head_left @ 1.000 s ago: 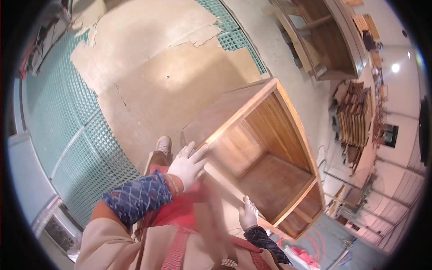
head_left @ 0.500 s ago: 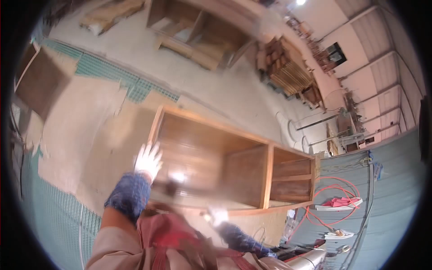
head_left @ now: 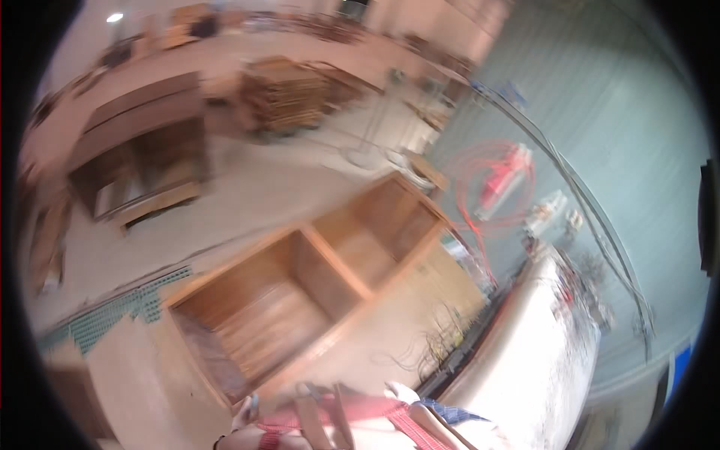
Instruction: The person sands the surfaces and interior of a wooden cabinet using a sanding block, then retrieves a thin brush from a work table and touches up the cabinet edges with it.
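A reddish-brown wooden cabinet carcass (head_left: pixel 367 289) lies with its open side up and a divider between its two main compartments. Close to my body, at the cabinet's near left corner, is my left hand (head_left: pixel 246 411), small and blurred. My right hand (head_left: pixel 403 392), in a white glove with a blue sleeve (head_left: pixel 454 414) behind it, is drawn in at the front of my red apron (head_left: pixel 330 411). Motion smears the fingers of both hands, and whether either one touches or holds anything is unclear.
Cardboard (head_left: pixel 135 382) covers the surface around the cabinet. To the right are a long white-topped bench (head_left: pixel 517 360), thin wires (head_left: pixel 442 337) and an orange hose (head_left: pixel 472 217) against a grey-green wall. Another cabinet (head_left: pixel 142 150) and stacked wooden panels (head_left: pixel 292 94) stand farther back.
My view has swung to the right, bringing the bench and wall further in. My left hand, earlier spread at the cabinet's left edge, is now back by my body. My right hand is also nearer my body.
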A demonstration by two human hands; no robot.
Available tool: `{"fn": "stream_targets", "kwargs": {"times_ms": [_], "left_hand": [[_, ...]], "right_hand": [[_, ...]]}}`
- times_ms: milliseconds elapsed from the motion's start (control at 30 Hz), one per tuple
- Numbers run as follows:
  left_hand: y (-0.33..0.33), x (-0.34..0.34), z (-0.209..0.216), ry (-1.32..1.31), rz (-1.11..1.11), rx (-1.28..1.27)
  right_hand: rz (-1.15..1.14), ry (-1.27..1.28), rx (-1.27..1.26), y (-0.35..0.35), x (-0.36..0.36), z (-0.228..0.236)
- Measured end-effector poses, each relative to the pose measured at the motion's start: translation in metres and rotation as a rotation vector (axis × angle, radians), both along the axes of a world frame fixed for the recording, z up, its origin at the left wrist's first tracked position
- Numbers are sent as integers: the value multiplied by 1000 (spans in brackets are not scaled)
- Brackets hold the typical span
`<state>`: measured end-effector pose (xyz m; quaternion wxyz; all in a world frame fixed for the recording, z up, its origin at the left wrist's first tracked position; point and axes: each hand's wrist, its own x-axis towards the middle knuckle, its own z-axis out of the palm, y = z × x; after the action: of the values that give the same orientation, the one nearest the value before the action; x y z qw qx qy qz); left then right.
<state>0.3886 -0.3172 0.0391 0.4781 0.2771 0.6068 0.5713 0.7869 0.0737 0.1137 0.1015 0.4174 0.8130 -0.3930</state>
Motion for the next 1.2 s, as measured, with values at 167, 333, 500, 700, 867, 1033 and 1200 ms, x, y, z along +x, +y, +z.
{"fn": "stream_targets", "kwargs": {"times_ms": [167, 333, 500, 700, 867, 1033, 1200], "left_hand": [[31, -69, 67, 111, 354, -67], [154, -64, 234, 418, -16, -85], [230, -37, 261, 349, -127, -60], [349, 57, 306, 325, -227, 11], [417, 90, 337, -96, -319, 86], [489, 117, 375, -334, -309, 75], [577, 138, 369, -533, -342, 54]], "right_hand": [[-165, -83, 88, -124, -27, 115], [-433, 97, -107, -125, -3, 53], [-586, 147, -54, -77, -26, 159], [-831, 429, 2, -15, 14, 209], [-919, 658, -231, 35, 24, 243], [-772, 914, -268, 113, 10, 228], [-619, 879, -267, 209, -11, 265]]}}
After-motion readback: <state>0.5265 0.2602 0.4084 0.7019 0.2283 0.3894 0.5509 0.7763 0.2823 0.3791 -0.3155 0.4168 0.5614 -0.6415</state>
